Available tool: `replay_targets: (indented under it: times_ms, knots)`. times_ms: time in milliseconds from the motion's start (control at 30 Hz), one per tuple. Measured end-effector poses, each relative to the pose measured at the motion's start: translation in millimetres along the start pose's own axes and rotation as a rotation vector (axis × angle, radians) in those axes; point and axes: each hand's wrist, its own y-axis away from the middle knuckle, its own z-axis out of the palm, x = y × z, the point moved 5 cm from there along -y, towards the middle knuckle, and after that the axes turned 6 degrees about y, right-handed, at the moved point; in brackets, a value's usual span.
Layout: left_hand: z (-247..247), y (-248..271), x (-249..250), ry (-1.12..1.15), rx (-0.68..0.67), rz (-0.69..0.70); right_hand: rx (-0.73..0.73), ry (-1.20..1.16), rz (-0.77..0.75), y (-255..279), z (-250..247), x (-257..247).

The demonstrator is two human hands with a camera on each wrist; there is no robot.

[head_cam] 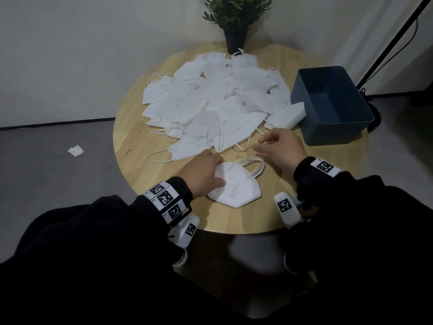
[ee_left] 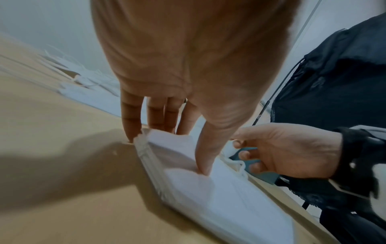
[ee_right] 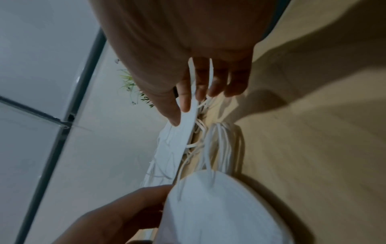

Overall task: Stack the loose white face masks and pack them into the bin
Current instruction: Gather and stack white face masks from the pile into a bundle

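Note:
A small stack of white masks (head_cam: 236, 188) lies near the front edge of the round wooden table (head_cam: 140, 141). My left hand (head_cam: 216, 172) rests on its left side. Straight fingers and thumb press the stack (ee_left: 219, 189) flat in the left wrist view, where the left hand (ee_left: 183, 125) fills the top. A big loose pile of masks (head_cam: 210, 99) covers the table's middle. My right hand (head_cam: 262, 145) hovers at the pile's near edge with loosely curled fingers and nothing visibly held. The blue-grey bin (head_cam: 337, 134) stands empty on the right.
A potted plant (head_cam: 235, 19) stands at the back of the table behind the pile. A white scrap (head_cam: 75, 150) lies on the floor to the left. A black stand pole (head_cam: 393, 41) leans by the wall behind the bin.

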Motion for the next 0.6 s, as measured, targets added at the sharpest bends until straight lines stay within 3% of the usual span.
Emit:
replay_targets:
  times_ms: [67,233,400,600]
  knots:
    - [-7,-1,0,0.004,-0.023,0.015,-0.035,0.009,-0.107,6,-1,-13]
    - [-20,1,-1,0.008,-0.053,0.047,-0.324,0.223,-0.31,30,25,-23]
    - [-10,4,-2,-0.065,-0.037,0.046,-0.45,0.56,-0.4,35,48,-18]
    - [-6,0,-3,-0.165,-0.044,0.061,-0.482,0.54,-0.386,28,51,-13]
